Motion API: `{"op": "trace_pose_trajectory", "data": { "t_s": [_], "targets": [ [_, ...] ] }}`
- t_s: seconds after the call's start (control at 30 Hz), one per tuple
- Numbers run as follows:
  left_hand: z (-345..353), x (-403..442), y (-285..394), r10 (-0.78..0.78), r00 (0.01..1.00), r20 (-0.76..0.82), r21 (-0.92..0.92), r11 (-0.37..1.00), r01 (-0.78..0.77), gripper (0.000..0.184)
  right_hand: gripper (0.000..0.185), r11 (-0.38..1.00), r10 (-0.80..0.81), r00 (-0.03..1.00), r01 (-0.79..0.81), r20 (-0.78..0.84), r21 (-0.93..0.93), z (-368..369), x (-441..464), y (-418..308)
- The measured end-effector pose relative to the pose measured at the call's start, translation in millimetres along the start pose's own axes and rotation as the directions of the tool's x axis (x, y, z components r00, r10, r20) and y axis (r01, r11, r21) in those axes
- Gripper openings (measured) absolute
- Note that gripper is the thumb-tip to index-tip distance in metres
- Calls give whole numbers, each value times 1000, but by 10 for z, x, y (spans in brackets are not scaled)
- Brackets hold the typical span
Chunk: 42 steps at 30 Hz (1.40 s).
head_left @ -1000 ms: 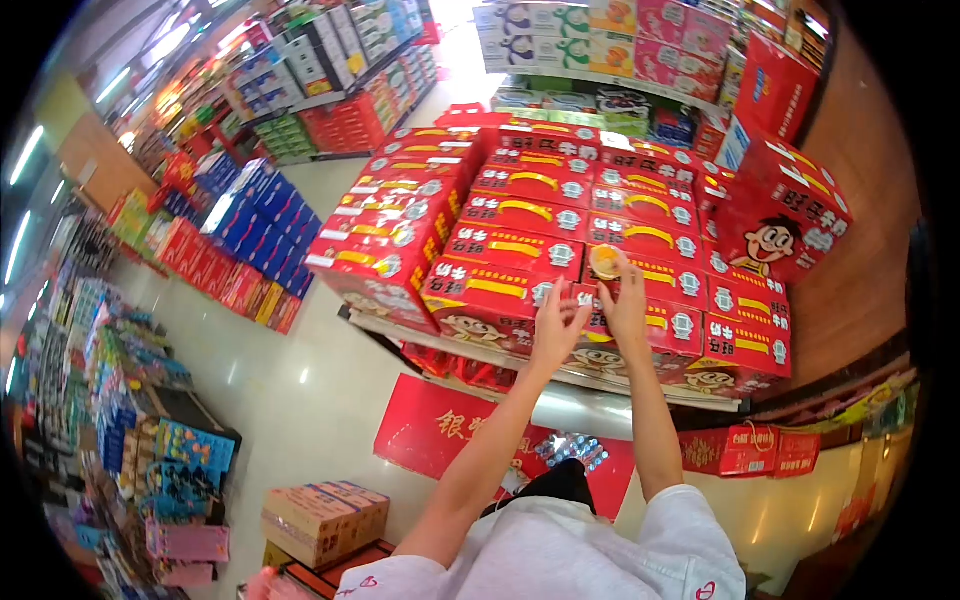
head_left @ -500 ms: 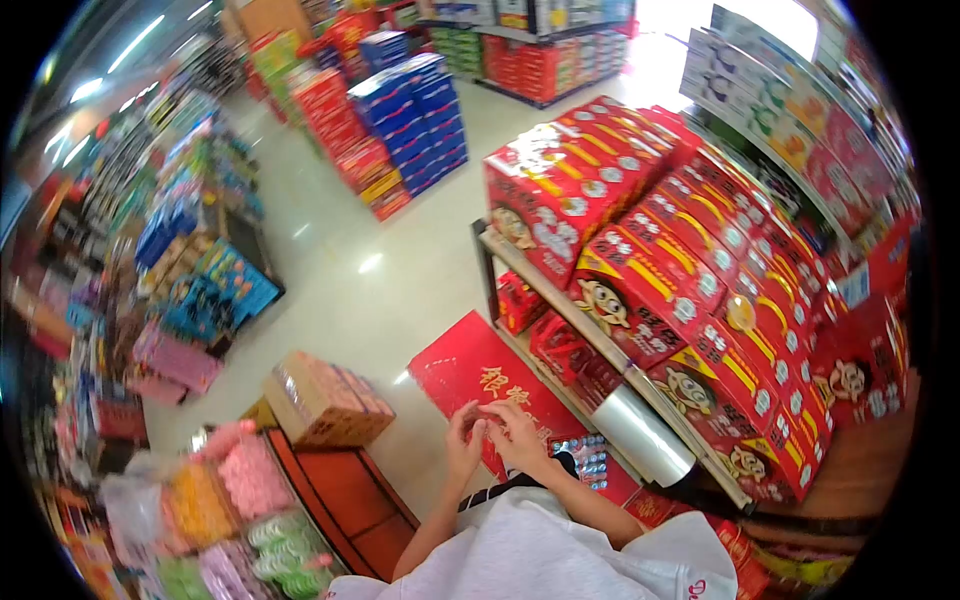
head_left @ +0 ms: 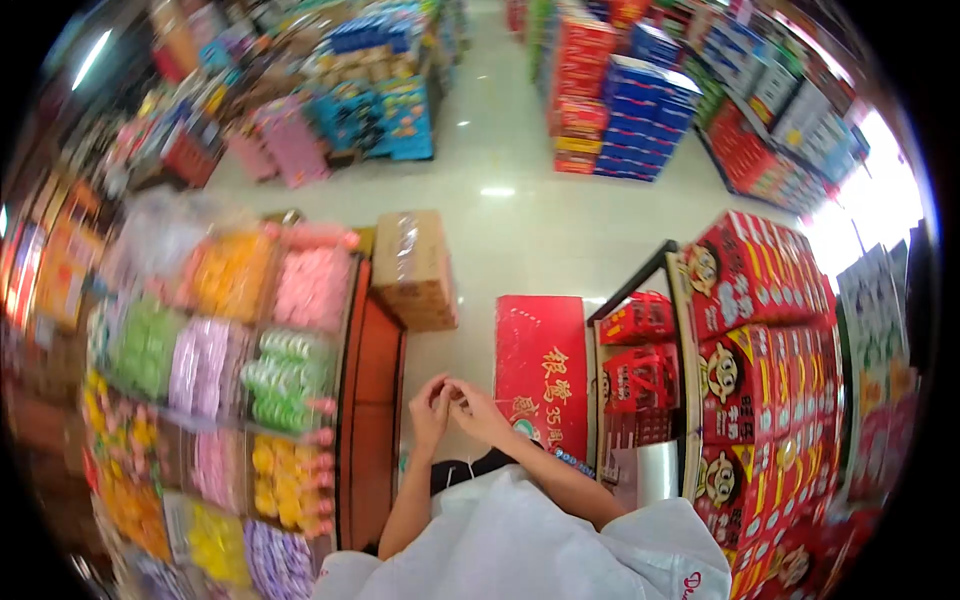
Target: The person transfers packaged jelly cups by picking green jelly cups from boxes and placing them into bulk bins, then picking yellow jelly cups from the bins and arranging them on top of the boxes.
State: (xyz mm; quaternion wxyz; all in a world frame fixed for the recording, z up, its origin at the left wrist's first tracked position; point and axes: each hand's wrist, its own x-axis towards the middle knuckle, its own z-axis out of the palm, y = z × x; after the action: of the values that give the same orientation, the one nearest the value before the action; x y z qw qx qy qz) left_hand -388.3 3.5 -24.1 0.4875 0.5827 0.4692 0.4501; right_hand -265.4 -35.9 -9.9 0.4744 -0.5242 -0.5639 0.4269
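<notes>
My left hand (head_left: 430, 408) and my right hand (head_left: 470, 410) meet in front of my body, fingertips touching, fingers bent. Whether anything small lies between the fingers is hidden by their size and blur. Below them is the front of my white shirt (head_left: 520, 540). A red mat (head_left: 540, 350) with yellow characters lies on the floor just right of my hands. A round tape roll (head_left: 788, 455) rests on the red milk cartons (head_left: 760, 370) at the right, away from both hands.
Candy bins (head_left: 290, 375) stand at the left beside a cardboard box (head_left: 412, 265). A low shelf rack (head_left: 683, 370) holds the red cartons. Blue boxes (head_left: 640, 120) and red boxes stand farther up the aisle. A shiny silver cylinder (head_left: 657, 472) is at the rack's near end.
The view has swung left, from the cartons to the aisle and candy bins. Both hands have left the cartons and come together before my body; the round roll stays on the cartons.
</notes>
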Motion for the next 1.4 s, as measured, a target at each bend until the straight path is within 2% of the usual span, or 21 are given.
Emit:
{"op": "trace_pose_trajectory", "data": {
  "t_s": [0.07, 0.1, 0.2, 0.27, 0.37, 0.4, 0.5, 0.6, 0.67, 0.73, 0.8, 0.87, 0.9, 0.93, 1.0, 1.03, 1.13, 1.17, 1.23, 1.33, 1.4],
  "targets": [
    [-313, 12, 81, 65, 990, -124, 75, 996, -56, 22, 43, 998, 64, 990, -63, 122, -9, 275, 184, -101],
    [-485, -39, 88, 112, 975, -194, 139, 987, -86, 21, 44, 1000, 15, 986, -15, 164, 4, 467, 257, -80],
    [-1006, -205, 59, 40, 916, -400, 131, 991, 14, 24, 45, 998, -50, 942, 39, 332, 42, 995, 392, -217],
    [-1329, -314, -5, 130, 850, -510, 217, 976, -19, 24, 45, 996, -81, 902, 60, 423, 62, 1344, 512, -342],
    [-1784, -563, -194, 85, 719, -690, 102, 995, -20, 26, 47, 981, -169, 811, 195, 560, 13, 1873, 522, -505],
    [-1960, -651, -243, 181, 663, -726, 259, 966, 20, 25, 47, 982, -161, 786, 190, 597, 15, 2049, 500, -523],
    [-2349, -931, -281, 95, 559, -824, 150, 987, 53, 24, 43, 951, -306, 718, 254, 625, 174, 2643, 462, -483],
    [-2698, -1267, -390, 138, 374, -917, 270, 905, 329, 23, 37, 939, -313, 617, 316, 722, 136, 3181, 420, -351],
    [-2901, -1504, -593, 89, 323, -942, 205, 916, 344, 28, 35, 956, -270, 582, 259, 767, 139, 3492, 367, -326],
    [-3081, -1742, -905, 78, 356, -931, 292, 743, 602, 33, 37, 893, -285, 506, 449, 814, 34, 3807, 329, -208],
    [-3177, -1857, -1028, 104, 366, -925, 327, 709, 625, 39, 41, 903, -198, 459, 430, 866, -21, 3995, 330, -294],
    [-3300, -1903, -1192, -15, 455, -890, 332, 664, 671, 51, 39, 802, 56, 384, 533, 922, -271, 4144, 301, -460],
    [-3375, -1906, -1347, -107, 471, -876, 313, 617, 722, 61, 39, 766, -5, 365, 600, 931, -231, 4279, 251, -216],
    [-3429, -1906, -1312, -95, 468, -879, 317, 615, 722, 61, 39, 765, -18, 363, 604, 931, -221, 4356, 186, -90],
    [-3466, -1852, -1225, -354, 518, -779, 157, 688, 708, 66, 40, 710, -60, 447, 647, 893, -276, 4452, 113, -16],
    [-3479, -1842, -1198, -348, 532, -772, 165, 698, 697, 73, 39, 711, 76, 393, 623, 916, -326, 4492, 146, -37],
    [-3517, -1843, -1137, -360, 583, -729, 229, 674, 702, 75, 37, 729, 104, 343, 613, 934, -306, 4504, 175, -95],
    [-3523, -1923, -1510, -167, 653, -739, 338, 746, 573, 54, 37, 730, 98, 346, 612, 933, -304, 4534, 172, -102],
    [-3520, -1901, -1358, -201, 642, -740, 315, 740, 594, 54, 35, 673, 166, 291, 665, 942, -324, 4612, 185, -83],
    [-3546, -1888, -1093, -233, 623, -747, 293, 725, 623, 55, 32, 655, 173, 349, 657, 921, -372, 4641, 205, -121],
    [-3610, -1894, -1019, -160, 622, -767, 260, 808, 529, 53, 33, 681, 105, 424, 629, 900, -376, 4541, 243, -224]
  ]
}}
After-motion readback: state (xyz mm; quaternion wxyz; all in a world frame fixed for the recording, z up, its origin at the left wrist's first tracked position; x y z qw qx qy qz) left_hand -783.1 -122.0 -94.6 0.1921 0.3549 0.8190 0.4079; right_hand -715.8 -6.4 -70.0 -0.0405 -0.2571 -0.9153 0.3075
